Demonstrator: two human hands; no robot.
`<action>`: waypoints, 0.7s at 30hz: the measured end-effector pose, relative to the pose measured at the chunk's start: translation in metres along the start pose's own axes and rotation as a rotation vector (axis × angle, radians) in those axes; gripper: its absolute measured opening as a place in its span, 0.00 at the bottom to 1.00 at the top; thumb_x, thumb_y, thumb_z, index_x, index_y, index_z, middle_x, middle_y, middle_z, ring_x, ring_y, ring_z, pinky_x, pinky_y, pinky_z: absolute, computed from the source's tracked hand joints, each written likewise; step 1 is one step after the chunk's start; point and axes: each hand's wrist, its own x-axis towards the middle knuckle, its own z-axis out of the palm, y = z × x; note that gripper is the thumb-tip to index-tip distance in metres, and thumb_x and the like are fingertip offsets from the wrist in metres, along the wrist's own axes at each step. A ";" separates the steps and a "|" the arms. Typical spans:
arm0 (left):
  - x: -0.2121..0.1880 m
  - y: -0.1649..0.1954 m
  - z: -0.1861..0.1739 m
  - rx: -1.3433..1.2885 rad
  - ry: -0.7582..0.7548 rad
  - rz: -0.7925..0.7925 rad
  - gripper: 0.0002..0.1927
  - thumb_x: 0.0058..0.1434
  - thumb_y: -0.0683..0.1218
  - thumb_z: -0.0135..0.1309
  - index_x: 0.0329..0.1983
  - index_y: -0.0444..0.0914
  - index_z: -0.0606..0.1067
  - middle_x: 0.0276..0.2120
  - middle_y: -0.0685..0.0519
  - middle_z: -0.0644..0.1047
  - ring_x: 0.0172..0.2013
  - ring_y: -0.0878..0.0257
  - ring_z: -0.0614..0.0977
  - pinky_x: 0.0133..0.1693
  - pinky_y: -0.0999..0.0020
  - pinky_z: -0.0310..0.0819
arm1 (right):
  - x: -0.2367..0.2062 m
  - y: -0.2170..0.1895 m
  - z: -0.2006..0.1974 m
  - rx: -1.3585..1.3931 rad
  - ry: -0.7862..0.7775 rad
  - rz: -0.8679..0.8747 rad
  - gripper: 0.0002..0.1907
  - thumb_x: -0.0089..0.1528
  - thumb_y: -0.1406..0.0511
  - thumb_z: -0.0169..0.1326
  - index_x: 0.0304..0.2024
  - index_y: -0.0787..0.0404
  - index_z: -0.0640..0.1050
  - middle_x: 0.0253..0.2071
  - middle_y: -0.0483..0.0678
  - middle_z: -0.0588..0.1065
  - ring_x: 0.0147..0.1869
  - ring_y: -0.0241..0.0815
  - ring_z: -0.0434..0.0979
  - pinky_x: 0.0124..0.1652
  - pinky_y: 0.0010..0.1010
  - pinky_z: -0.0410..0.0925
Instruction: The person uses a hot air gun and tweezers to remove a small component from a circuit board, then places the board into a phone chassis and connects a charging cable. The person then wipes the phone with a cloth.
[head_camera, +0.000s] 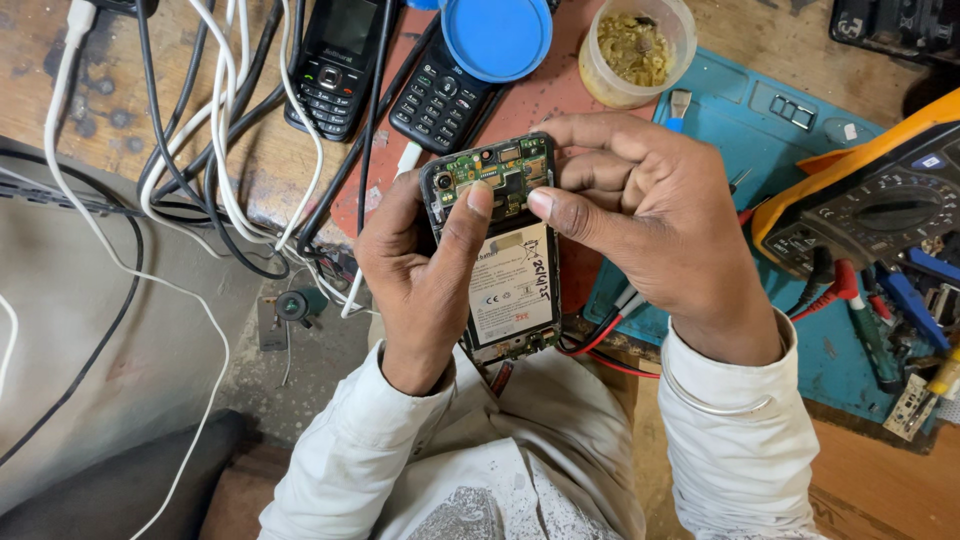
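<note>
Worn wooden surface (120, 110) across upper frame, teal work mat (740, 130) at upper right. Opened phone (505, 250) at centre frame, held above the lap, back cover off; long axis near vertical in frame, top end tilted slightly left. Green circuit board (490, 172) exposed at the top end, white-labelled battery (512, 285) filling the lower body. Left hand (425, 280) clamped round the phone's left edge from below, thumb pressed on the board near top centre. Right hand (650, 215) closed over the top right corner, fingers curled along the top edge, thumb tip just beside the left thumb; both hands touching the phone, right hand covering more of the top end. Outward: two black keypad phones (335, 65) at upper centre, blue round lid (497, 35) overlapping one, clear tub of small parts (637, 50) to its right. Tangle of white and black cables (225, 150) at upper left. Orange multimeter (870, 205) at right edge, red and black probe leads (610, 335) trailing beneath the right wrist.
</note>
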 end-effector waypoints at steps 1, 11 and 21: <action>0.000 0.000 0.000 0.010 0.002 0.005 0.11 0.74 0.43 0.58 0.53 0.30 0.77 0.38 0.55 0.78 0.37 0.73 0.76 0.41 0.77 0.71 | 0.000 0.001 0.001 -0.010 0.002 -0.001 0.22 0.67 0.77 0.57 0.63 0.73 0.71 0.52 0.55 0.80 0.53 0.38 0.81 0.54 0.28 0.75; -0.001 0.003 0.001 0.001 -0.003 -0.016 0.11 0.74 0.43 0.58 0.53 0.30 0.77 0.37 0.56 0.78 0.36 0.74 0.75 0.40 0.79 0.70 | 0.000 -0.001 -0.002 0.002 0.040 0.091 0.23 0.65 0.75 0.58 0.63 0.73 0.72 0.51 0.55 0.80 0.51 0.37 0.82 0.52 0.27 0.76; 0.000 0.003 0.001 -0.005 0.016 -0.020 0.09 0.74 0.43 0.58 0.51 0.31 0.78 0.34 0.58 0.76 0.33 0.75 0.73 0.35 0.79 0.66 | 0.001 -0.011 -0.001 0.014 0.013 0.108 0.25 0.64 0.75 0.58 0.64 0.75 0.71 0.54 0.56 0.80 0.54 0.37 0.82 0.54 0.28 0.76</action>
